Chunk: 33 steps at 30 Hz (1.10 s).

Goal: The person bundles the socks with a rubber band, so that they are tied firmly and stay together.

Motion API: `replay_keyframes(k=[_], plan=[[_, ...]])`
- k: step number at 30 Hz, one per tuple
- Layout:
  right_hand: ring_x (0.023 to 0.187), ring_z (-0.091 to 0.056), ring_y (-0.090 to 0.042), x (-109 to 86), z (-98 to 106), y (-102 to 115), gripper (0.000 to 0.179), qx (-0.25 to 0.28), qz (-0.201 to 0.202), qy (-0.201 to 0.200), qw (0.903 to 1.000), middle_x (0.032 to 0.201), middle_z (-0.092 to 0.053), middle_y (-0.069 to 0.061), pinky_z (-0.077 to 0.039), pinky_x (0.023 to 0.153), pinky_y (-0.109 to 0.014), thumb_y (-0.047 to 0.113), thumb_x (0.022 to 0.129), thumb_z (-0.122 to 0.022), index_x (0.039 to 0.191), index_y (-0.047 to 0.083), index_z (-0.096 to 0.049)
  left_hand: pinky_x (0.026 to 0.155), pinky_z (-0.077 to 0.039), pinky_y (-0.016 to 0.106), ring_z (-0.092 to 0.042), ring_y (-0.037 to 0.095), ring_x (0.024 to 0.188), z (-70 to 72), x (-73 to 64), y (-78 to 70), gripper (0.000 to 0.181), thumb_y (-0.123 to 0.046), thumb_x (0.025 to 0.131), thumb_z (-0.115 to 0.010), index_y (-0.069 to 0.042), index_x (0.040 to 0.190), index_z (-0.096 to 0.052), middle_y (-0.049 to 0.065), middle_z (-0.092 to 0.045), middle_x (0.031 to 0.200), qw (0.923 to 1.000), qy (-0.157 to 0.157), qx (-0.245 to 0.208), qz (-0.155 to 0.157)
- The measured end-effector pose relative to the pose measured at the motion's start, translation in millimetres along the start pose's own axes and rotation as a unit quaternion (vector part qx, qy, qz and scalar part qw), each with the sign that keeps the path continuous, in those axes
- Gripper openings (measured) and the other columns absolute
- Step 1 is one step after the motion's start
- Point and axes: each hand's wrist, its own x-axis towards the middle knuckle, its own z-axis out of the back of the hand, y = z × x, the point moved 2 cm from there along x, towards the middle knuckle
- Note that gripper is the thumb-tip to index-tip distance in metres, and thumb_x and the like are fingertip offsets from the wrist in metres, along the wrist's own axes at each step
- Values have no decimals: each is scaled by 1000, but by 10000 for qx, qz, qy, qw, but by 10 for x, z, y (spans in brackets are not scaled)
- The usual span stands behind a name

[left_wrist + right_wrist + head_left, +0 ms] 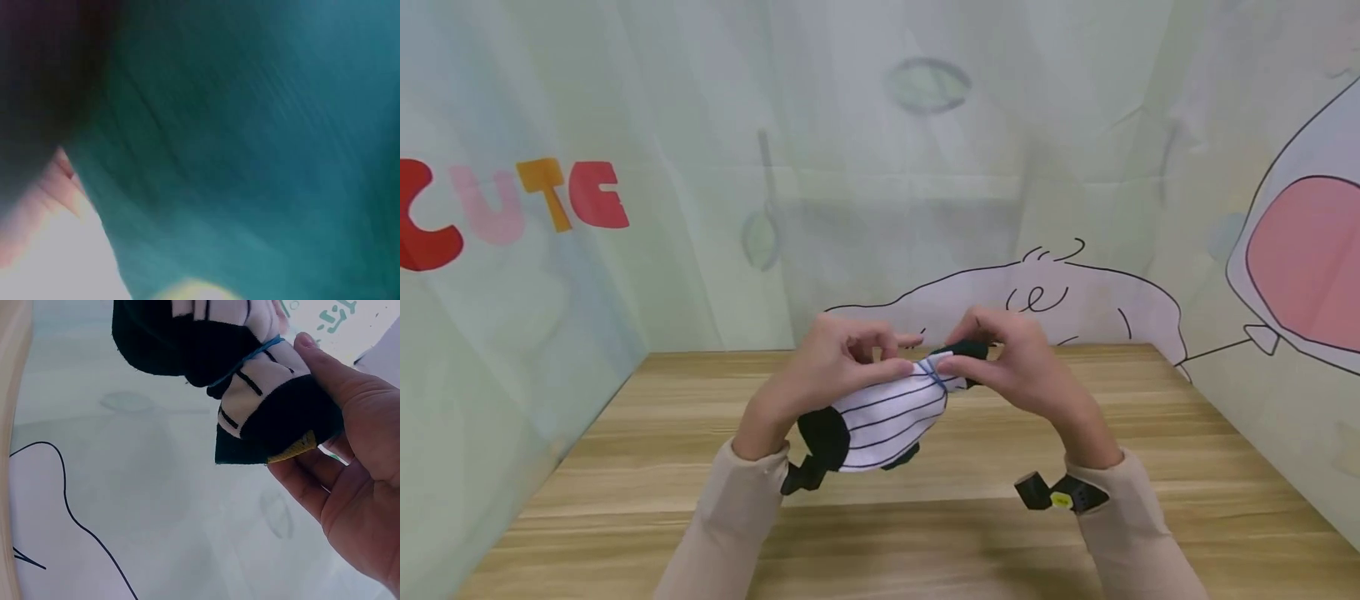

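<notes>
A plump white sock (891,423) with black stripes and dark end patches is held up above the table. Around its narrowed part runs a thin blue band (932,372), also visible in the right wrist view as a blue band (250,360). My left hand (831,362) pinches the sock's upper edge beside the band, its index finger pointing out. With thumb and fingers, my right hand (1022,367) grips the dark, short end past the band; a yellow patch (292,448) shows there. Blurred dark teal fabric (237,156) fills most of the left wrist view.
Beneath the hands lies a wood-grain table (700,517). Printed curtains (715,167) stand behind it and along both sides, with a cartoon drawing and coloured letters. A dark wrist camera (1033,492) sits on the right sleeve.
</notes>
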Motion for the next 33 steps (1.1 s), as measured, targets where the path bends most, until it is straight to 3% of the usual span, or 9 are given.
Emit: replay_keyframes(k=[2,5,11,15,24,29,33], plan=[[71,-61,-13,-13,47,0,24,-48,-51,-92,9999,83,-66,6,-54,63,-26,0,79,-83,90,11,-65,42,-27,25,-41,8,43,53,-15,-17,25,-14,86,-81,-17,70,-61,-3,-75,106,9999,-130,-40,-19],[72,-60,-14,-19,93,-3,24,-93,-60,-146,9998,83,-65,5,-55,64,-27,-2,79,-83,90,10,-65,41,-28,24,-38,11,41,101,-28,-44,26,-14,86,-80,-17,70,-60,-4,-75,108,9999,-135,-102,10],[73,-61,-13,-14,95,8,24,-352,16,-204,9992,85,-66,5,-55,64,-26,0,79,-83,92,9,-65,44,-40,25,-52,8,46,88,-7,-54,20,-15,85,-82,-17,75,-64,-5,-76,98,9998,54,106,-155],[75,-62,-12,-21,57,16,24,-446,70,-267,9986,87,-65,5,-56,63,-27,2,79,-83,93,9,-65,49,-43,26,-52,6,51,31,12,-29,14,-19,85,-82,-16,89,-69,-8,-75,96,9978,254,522,-328],[74,-65,-10,15,-64,18,24,-320,522,-245,9978,87,-68,4,-56,63,-25,3,78,-83,93,9,-66,49,-41,25,-47,6,52,-63,18,7,36,-24,90,-77,-16,124,-70,-8,-74,91,9943,574,837,-320],[73,-65,-10,19,-79,35,24,-382,575,-380,9969,85,-69,3,-55,63,-23,2,77,-84,93,8,-67,47,-40,24,-47,6,53,-100,19,17,28,-23,94,-71,-13,120,-73,-8,-69,88,9952,684,652,-269],[73,-64,-9,16,-74,45,25,-543,502,-584,9955,85,-69,3,-55,62,-23,2,76,-85,92,7,-65,47,-43,25,-50,7,54,-108,24,14,20,-24,95,-70,-14,112,-75,-6,-68,86,9960,587,658,-120]])
